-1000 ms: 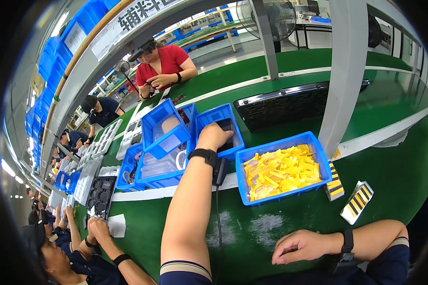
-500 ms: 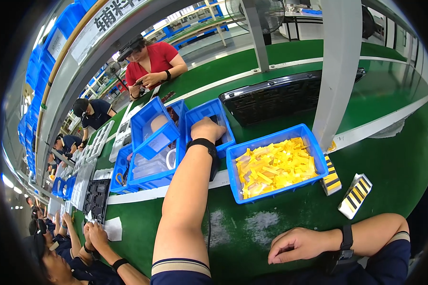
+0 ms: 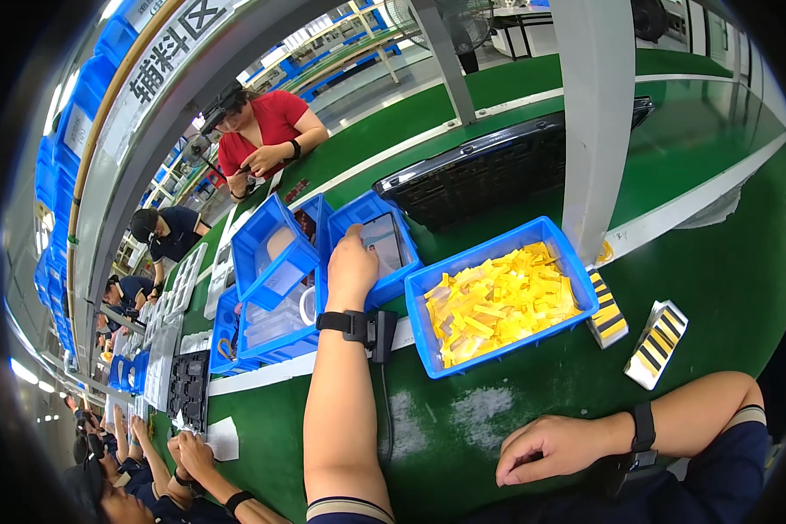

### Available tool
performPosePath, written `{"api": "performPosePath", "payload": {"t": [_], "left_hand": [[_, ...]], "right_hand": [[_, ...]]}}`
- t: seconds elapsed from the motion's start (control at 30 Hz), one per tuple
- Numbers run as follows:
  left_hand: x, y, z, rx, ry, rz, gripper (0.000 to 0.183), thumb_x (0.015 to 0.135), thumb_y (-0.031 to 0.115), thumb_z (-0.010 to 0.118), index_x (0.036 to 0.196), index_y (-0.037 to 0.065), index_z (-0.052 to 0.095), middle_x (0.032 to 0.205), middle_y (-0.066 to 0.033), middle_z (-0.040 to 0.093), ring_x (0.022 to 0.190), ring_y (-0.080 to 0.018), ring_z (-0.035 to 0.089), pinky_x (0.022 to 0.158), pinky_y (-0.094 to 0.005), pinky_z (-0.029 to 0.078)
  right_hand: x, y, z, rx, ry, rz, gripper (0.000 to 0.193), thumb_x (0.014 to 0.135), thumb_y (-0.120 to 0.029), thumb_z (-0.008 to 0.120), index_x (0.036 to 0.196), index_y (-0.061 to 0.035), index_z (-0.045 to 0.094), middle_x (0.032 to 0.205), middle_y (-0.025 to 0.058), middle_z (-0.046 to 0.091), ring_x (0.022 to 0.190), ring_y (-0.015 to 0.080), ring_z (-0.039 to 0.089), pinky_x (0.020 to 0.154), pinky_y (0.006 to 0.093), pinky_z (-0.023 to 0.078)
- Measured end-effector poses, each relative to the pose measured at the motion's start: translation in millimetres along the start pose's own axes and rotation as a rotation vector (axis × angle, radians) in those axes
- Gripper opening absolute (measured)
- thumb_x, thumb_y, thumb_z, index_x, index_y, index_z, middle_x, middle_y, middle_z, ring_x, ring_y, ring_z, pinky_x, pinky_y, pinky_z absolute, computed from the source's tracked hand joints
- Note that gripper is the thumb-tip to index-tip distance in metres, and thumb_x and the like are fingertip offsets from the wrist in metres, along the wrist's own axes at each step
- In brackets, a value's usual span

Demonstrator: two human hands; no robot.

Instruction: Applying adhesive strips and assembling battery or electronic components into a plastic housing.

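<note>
My left hand [image 3: 353, 266] is over the left wall of a small blue bin [image 3: 391, 288], its fingers curled together and partly hidden; I cannot make out what, if anything, is in them. Inside that bin lies a flat, dark-edged, glossy panel [image 3: 384, 244]. My right hand [image 3: 546, 450] rests on the green table, loosely curled with nothing visible in it. Between the hands and farther off stands a blue bin [image 3: 498, 356] full of small yellow strips [image 3: 498, 306].
Stacked blue bins [image 3: 271, 249] stand left of my left hand. Two striped yellow-black blocks [image 3: 657, 345] lie right of the yellow strips. A black panel [image 3: 480, 170] stands behind, near a grey post [image 3: 596, 122]. Co-workers sit left and across; one wears a red top [image 3: 275, 122].
My left hand has drawn back and left from inside the small bin, uncovering the glossy panel. The view has shifted slightly. My right hand stays in place.
</note>
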State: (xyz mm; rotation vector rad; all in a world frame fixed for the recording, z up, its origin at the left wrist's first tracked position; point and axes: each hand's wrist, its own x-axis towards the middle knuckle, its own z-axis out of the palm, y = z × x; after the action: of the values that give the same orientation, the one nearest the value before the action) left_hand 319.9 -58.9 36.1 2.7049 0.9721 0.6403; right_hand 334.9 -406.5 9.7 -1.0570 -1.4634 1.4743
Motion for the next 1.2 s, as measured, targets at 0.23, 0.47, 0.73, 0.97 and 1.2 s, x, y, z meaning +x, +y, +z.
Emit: {"api": "performPosePath", "payload": {"t": [0.23, 0.47, 0.73, 0.97, 1.2], "left_hand": [[3, 3, 6, -0.071, -0.029, 0.025, 0.046, 0.075, 0.001, 0.052, 0.120, 0.005, 0.047, 0.100, -0.0182, 0.061, 0.093, -0.0329, 0.059, 0.081, -0.0391, 0.046], [8, -9, 14, -0.134, -0.058, 0.116, 0.053, 0.071, -0.006, 0.046, 0.123, 0.004, 0.046, 0.107, -0.0191, 0.058, 0.095, -0.0319, 0.058, 0.084, -0.0377, 0.046], [-4, 8, -2, -0.270, -0.019, 0.021, 0.054, 0.071, -0.008, 0.043, 0.123, 0.003, 0.046, 0.113, -0.0198, 0.056, 0.097, -0.0268, 0.060, 0.083, -0.0349, 0.047], [-1, -1, 1, -0.287, -0.060, 0.029, 0.051, 0.073, -0.007, 0.042, 0.122, 0.004, 0.046, 0.109, -0.0187, 0.058, 0.096, -0.0268, 0.061, 0.084, -0.0345, 0.047], [3, -5, 5, -0.308, -0.115, 0.026, 0.051, 0.073, -0.009, 0.043, 0.122, 0.004, 0.046, 0.112, -0.0196, 0.057, 0.100, -0.0275, 0.059, 0.086, -0.0345, 0.046]], "right_hand": [[0, 1, -2, -0.015, 0.018, -0.017, 0.016, 0.086, -0.018, 0.057, 0.094, -0.0051, 0.062, 0.091, 0.0038, 0.062, 0.081, 0.0125, 0.059, 0.071, 0.0252, 0.046], [1, 1, 0, -0.024, 0.018, -0.030, 0.015, 0.086, -0.018, 0.057, 0.093, -0.0054, 0.062, 0.090, 0.0038, 0.062, 0.080, 0.0129, 0.059, 0.071, 0.0253, 0.046], [0, 1, -2, -0.030, 0.028, -0.039, 0.014, 0.086, -0.017, 0.056, 0.092, -0.0056, 0.062, 0.089, 0.0033, 0.061, 0.079, 0.0128, 0.058, 0.070, 0.0253, 0.046], [0, 1, 0, -0.044, 0.033, -0.050, 0.015, 0.086, -0.018, 0.056, 0.092, -0.0057, 0.062, 0.088, 0.0036, 0.061, 0.078, 0.0138, 0.058, 0.070, 0.0257, 0.046], [0, 0, -1, -0.041, 0.034, -0.062, 0.014, 0.086, -0.017, 0.055, 0.091, -0.0060, 0.062, 0.087, 0.0040, 0.061, 0.078, 0.0144, 0.058, 0.069, 0.0265, 0.046]]}}
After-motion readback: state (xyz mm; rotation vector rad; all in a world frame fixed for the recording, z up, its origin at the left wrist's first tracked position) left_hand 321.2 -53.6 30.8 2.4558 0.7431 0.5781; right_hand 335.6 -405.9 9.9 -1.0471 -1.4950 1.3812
